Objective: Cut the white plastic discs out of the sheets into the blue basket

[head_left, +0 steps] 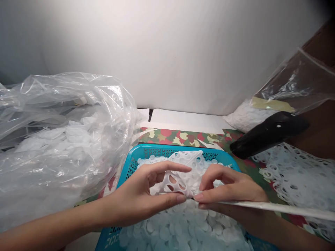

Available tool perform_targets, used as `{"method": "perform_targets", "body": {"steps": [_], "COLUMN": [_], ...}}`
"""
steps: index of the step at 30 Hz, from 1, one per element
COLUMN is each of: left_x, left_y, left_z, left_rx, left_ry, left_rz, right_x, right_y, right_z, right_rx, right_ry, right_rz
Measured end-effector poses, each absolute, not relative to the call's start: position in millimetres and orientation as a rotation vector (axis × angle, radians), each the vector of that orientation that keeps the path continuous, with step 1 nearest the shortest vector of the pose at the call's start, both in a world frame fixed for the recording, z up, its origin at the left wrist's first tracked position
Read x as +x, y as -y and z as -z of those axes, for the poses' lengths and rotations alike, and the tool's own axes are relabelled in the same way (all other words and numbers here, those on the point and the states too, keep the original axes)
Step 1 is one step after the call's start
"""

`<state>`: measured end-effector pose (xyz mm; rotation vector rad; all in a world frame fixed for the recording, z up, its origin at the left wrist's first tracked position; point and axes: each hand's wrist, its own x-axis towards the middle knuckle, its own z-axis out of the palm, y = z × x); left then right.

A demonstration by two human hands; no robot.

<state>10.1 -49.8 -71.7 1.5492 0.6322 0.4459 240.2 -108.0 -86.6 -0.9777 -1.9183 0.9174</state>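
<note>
One white punched sheet [186,161] is held above the single blue basket [157,152] at the surface's near edge. Its long axis runs toward the right edge (edge-on there). The left hand [142,197] and right hand [231,190], palms turned inward, both pinch it, fingertips almost meeting. Discs [183,228] are beyond counting, with two clear bags [65,139].

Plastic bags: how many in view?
2. One big clear bag fills the left side, beside the blue basket. The second bag lies far right, behind the black tool. More may be hidden out of frame.
</note>
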Motion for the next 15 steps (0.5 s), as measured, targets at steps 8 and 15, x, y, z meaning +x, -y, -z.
{"method": "perform_targets", "body": {"steps": [8,15], "left_x": [8.3,6.6], "left_y": [53.5,53.1], "left_z": [73.5,71.0], "left_rx": [1.665,1.711], "left_ry": [-0.613,-0.592], "left_rz": [-0.497,-0.523], "right_x": [239.3,244.8], "right_y": [114.3,106.6], "right_z": [86.3,78.6], "right_rx": [-0.926,-0.832], "right_ry": [1.914,2.133], "right_rz": [-0.761,-0.633]}}
